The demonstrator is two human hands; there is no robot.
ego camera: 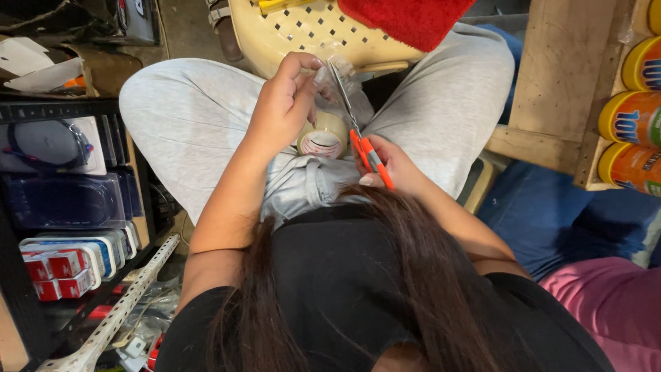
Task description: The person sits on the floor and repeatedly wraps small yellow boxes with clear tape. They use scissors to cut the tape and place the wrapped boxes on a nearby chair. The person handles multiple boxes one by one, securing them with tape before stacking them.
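Several small red boxes (58,272) sit on the shelf far left of the tape roll (322,138) in your lap. Your left hand (282,103) pinches clear tape above the roll; your right hand (389,164) grips orange scissors (358,134) just right of it. Yellow cans (633,117) stand far right.

Your scissors (366,148) have orange handles and grey metal blades. The tape roll (322,136) in your lap is cream with red print on its inner core. Your trousers (186,117) are light grey, your top (344,289) black. Far from you, the plastic stool (310,34) is pale yellow with a pattern of small square holes; the cloth (406,19) on it is red. At right, the tins (630,117) are orange and yellow with blue lettering.
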